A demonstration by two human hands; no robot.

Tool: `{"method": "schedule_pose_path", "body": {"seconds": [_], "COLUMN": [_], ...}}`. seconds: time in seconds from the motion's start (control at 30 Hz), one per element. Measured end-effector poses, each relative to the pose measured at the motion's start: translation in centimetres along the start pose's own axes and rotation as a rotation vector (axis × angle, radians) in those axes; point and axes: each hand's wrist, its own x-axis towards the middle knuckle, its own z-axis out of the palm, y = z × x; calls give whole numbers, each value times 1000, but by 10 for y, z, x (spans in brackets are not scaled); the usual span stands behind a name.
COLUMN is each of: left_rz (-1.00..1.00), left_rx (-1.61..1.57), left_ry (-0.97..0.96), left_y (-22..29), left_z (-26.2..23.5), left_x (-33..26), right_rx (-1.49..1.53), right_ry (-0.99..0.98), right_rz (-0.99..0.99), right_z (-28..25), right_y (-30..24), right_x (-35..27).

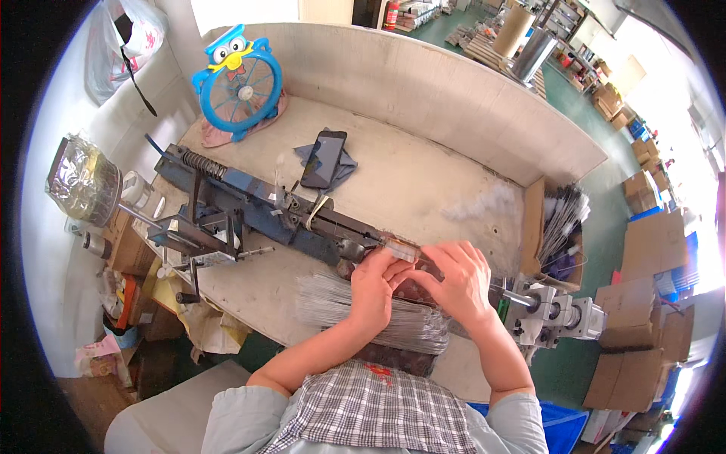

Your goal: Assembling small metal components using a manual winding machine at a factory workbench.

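Note:
At the near end of a long dark metal bench device (302, 216), my two hands meet with their fingertips close together. My left hand (373, 287) is closed, its thumb and fingers bent in a pinch. My right hand (461, 281) curls in from the other side, thumb and forefinger drawn together near the left fingertips. Just beyond the fingers lies a small shiny, translucent piece (401, 250) at the device's end. Whatever the fingers pinch is hidden. Under my wrists rests a thick bundle of thin silvery wires (408, 327).
A phone (324, 159) lies on a dark cloth beyond the device. Further left stands a blue cartoon-shaped fan (240, 87). A crank handle (189, 291) juts out at the left. At right are a metal shaft fixture (556, 310) and a cardboard box (534, 234) holding more wires.

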Motion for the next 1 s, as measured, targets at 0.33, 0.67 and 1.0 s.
{"method": "schedule_pose_path", "body": {"seconds": [0.33,0.67,1.0], "left_rz": [-49,-210,489], "left_rx": [87,375,69], "left_ry": [-23,-31,831], "left_y": [5,16,192], "left_z": [5,-22,-294], "left_x": [-8,-26,-68], "right_rx": [-49,17,100], "right_ry": [-35,-400,-363], "right_rz": [37,293,329], "right_z": [-4,16,18], "right_y": [5,26,22], "right_x": [-20,-86,-90]}}
